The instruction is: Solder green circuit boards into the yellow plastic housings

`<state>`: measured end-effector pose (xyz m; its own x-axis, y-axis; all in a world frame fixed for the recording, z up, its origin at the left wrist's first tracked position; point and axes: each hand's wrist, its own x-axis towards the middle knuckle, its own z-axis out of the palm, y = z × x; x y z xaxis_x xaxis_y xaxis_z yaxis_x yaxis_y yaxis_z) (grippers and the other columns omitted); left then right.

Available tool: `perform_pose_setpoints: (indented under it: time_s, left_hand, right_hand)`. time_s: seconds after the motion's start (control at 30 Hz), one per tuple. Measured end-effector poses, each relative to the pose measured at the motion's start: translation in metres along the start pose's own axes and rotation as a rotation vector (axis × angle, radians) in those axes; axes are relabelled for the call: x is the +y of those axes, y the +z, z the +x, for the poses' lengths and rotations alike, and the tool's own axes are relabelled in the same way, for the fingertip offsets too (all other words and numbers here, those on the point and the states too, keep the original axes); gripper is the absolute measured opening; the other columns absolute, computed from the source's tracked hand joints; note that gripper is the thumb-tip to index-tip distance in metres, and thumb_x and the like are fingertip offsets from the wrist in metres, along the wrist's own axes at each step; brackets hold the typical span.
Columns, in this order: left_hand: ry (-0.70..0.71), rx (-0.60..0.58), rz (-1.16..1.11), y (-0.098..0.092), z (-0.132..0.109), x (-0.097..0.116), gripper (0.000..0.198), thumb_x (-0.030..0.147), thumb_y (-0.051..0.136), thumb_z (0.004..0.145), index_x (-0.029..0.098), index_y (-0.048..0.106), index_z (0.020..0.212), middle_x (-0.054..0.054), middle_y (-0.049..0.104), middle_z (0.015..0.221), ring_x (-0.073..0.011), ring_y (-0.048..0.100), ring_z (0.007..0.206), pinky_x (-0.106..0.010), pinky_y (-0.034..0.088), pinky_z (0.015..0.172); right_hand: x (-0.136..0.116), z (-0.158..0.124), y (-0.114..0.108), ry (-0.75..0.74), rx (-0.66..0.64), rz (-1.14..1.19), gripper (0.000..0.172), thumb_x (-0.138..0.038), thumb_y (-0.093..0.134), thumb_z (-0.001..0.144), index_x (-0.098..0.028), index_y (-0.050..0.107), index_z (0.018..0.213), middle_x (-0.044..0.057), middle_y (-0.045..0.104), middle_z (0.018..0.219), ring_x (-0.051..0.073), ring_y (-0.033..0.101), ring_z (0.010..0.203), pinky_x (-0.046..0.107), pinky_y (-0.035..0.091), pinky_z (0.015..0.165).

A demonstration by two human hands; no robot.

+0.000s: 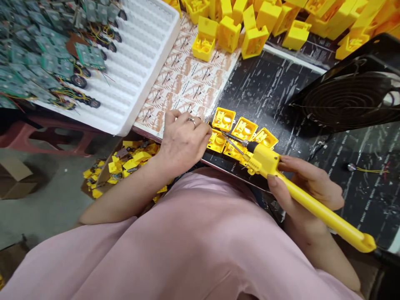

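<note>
In my right hand is a long yellow soldering iron, gripped near its front. A thin metal tube runs beside its tip. The tip points left, over a cluster of small open yellow plastic housings on the bench. My left hand, a ring on one finger, is closed at the left end of this cluster, beside the near-left housing. Its fingertips are turned away, so what they pinch is hidden. Small metal parts sit inside several of the housings; their details are too small to tell.
A white foam tray with many green circuit boards lies at left. Yellow boxes line the back. A black fan stands at right, near a small wired part. Below the bench is a carton of yellow pieces.
</note>
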<state>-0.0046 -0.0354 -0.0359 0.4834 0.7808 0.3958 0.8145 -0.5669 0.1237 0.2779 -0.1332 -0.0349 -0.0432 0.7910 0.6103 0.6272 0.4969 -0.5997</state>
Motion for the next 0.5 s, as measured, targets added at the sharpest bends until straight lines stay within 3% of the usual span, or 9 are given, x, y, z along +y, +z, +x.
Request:
perform_pose_setpoints:
  time_s: [0.17,0.3,0.5]
  left_hand:
    - [0.098,0.002,0.126,0.001,0.009,0.002,0.030,0.021,0.052,0.108,0.020,0.074,0.088,-0.009,0.079,0.089,-0.0291,0.071,0.091,-0.047,0.050,0.088]
    - [0.133,0.047,0.155,0.003,0.010,0.001,0.032,0.014,0.051,0.105,0.017,0.073,0.083,-0.012,0.077,0.086,-0.0323,0.071,0.088,-0.047,0.051,0.081]
    - [0.174,-0.031,0.144,0.000,0.013,0.000,0.027,0.012,0.053,0.103,0.018,0.073,0.085,-0.010,0.074,0.084,-0.0309,0.069,0.090,-0.045,0.051,0.083]
  right_hand:
    - [-0.015,0.014,0.008,-0.134,-0.057,0.064,0.027,-0.016,0.089,0.093,-0.023,0.073,0.114,0.001,0.083,0.090,0.018,0.081,0.072,0.027,0.069,0.062]
    - [-0.020,0.019,0.011,-0.140,-0.128,-0.028,0.024,-0.015,0.090,0.092,-0.023,0.069,0.102,0.000,0.081,0.085,0.018,0.079,0.068,0.024,0.062,0.052]
    - [-0.028,0.031,0.011,-0.320,-0.179,-0.060,0.030,-0.018,0.094,0.091,-0.019,0.066,0.100,0.001,0.078,0.082,0.015,0.077,0.069,0.024,0.063,0.061]
